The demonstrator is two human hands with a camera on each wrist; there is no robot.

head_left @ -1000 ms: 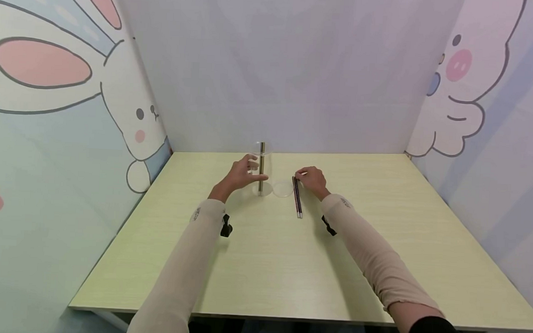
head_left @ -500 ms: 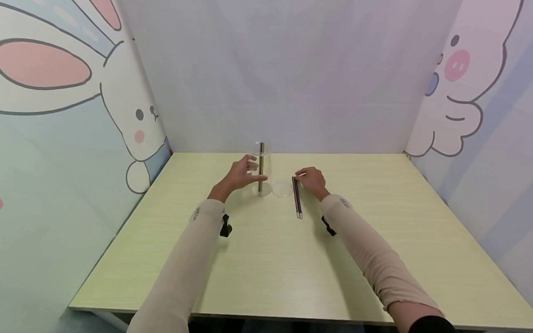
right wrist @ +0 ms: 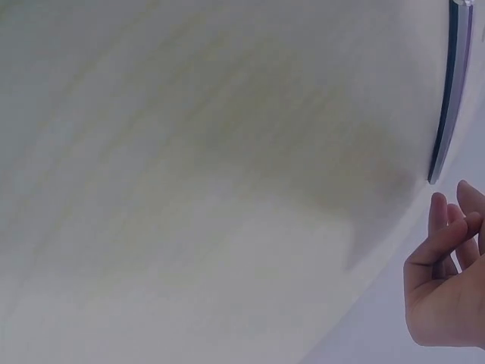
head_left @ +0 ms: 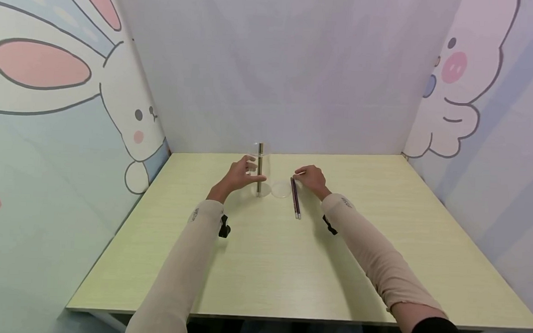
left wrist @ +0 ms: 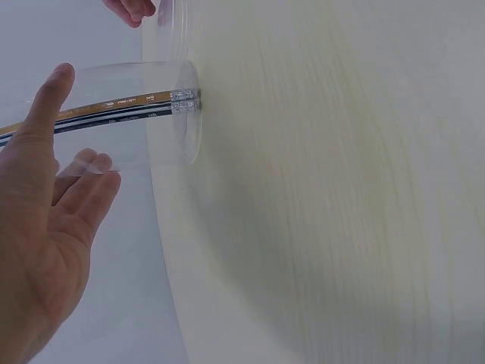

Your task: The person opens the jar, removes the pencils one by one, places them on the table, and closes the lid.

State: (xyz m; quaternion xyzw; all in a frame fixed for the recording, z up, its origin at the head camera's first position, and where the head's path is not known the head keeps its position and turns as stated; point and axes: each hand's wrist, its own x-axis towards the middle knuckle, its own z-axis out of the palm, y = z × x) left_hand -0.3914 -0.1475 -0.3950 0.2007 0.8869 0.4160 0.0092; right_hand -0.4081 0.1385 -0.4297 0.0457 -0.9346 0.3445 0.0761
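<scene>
My left hand [head_left: 238, 176] [left wrist: 45, 250] is round the side of an upright clear cylinder [head_left: 266, 162] [left wrist: 125, 76], thumb on one side and fingers on the other. Inside the cylinder stand pencils [head_left: 259, 171], one orange-gold and one black in the left wrist view. A pair of dark pencils [head_left: 295, 199] [right wrist: 452, 98] lies side by side on the table. Just beyond their far end is my right hand [head_left: 312, 178] [right wrist: 447, 284], fingers loosely curled; the right wrist view shows a small gap between fingertips and pencils, with nothing held.
Between the cylinder and the loose pencils, a clear round disc or lid [head_left: 281, 189] lies flat on the pale wooden table [head_left: 243, 266]. A plain curtain [head_left: 289, 77] hangs behind the table's back edge, and cartoon-printed panels flank both sides.
</scene>
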